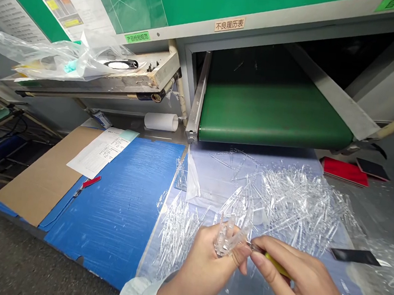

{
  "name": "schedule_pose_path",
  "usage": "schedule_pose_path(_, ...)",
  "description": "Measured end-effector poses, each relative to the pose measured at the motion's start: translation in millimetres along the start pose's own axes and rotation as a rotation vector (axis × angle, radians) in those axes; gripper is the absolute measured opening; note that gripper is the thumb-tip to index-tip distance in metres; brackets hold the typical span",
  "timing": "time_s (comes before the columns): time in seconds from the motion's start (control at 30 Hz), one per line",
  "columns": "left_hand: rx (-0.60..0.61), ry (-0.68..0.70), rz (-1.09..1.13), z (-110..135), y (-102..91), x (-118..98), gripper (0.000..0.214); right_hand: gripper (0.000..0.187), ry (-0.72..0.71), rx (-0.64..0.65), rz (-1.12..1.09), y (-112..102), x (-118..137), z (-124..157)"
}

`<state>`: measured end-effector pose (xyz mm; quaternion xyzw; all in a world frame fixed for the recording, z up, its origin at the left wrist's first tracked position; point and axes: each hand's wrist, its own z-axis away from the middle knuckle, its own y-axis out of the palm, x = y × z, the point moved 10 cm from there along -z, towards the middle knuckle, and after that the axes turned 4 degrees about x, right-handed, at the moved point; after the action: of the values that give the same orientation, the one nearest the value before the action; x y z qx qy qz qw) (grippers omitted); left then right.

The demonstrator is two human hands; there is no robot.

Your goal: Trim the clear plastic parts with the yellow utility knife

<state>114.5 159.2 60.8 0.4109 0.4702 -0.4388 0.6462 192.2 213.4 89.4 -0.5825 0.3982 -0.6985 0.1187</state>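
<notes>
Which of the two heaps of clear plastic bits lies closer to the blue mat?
The smaller heap, beside the left hand at the edge of the blue mat; the bigger heap spreads farther right, below the green belt.

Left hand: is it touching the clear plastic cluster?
Touching. The head view shows the left hand gripping the clear plastic cluster between thumb and fingers, while the right hand holds a yellow-handled tool.

Mostly hidden inside right hand (304,288): yellow tool (277,265); paperwork (100,151) unreadable.
</notes>
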Motion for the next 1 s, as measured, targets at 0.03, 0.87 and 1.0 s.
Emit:
schedule_pose_path(0.03,0.004,0.005,-0.002,-0.1,0.2,-1.0,0.037,0.028,0.002,0.012,-0.004,1.0,-0.2,0.1)
schedule_pose_path(0.87,0.016,0.044,0.004,2.7,1.1,-5.8,0.033,0.027,-0.017,0.006,-0.034,-3.9,1.0,1.8)
schedule_pose_path(1.0,0.014,0.037,-0.048,2.3,0.3,-9.4,0.035,0.024,-0.051,-0.119,0.031,-13.2,9.5,1.0)
